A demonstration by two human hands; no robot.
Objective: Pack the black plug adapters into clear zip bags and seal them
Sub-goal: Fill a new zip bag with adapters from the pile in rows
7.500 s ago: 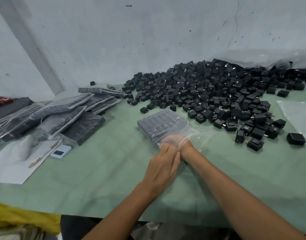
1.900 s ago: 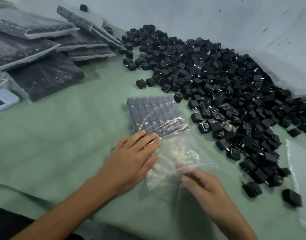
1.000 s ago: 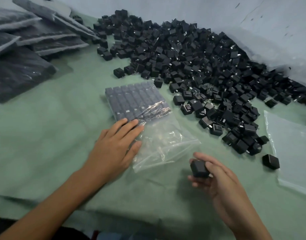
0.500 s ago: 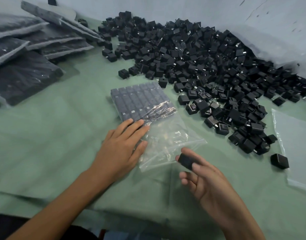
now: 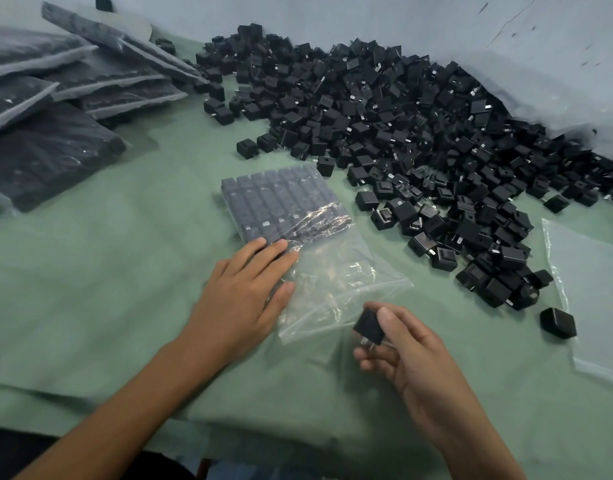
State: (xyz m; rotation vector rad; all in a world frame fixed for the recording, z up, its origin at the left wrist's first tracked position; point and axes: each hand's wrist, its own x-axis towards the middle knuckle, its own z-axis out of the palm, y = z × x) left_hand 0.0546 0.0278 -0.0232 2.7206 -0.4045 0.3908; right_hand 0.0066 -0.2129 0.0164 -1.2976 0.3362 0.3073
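On green tabletop: zip bag lies long axis far-to-near, mouth at near end; left hand flat on it, fingers straight; right hand pinches adapter, prongs nearward.

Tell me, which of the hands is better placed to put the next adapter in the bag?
Likely the right hand: it pinches a black adapter just beside the near edge of the zip bag. The left hand lies flat on the bag with straight fingers, holding it down.
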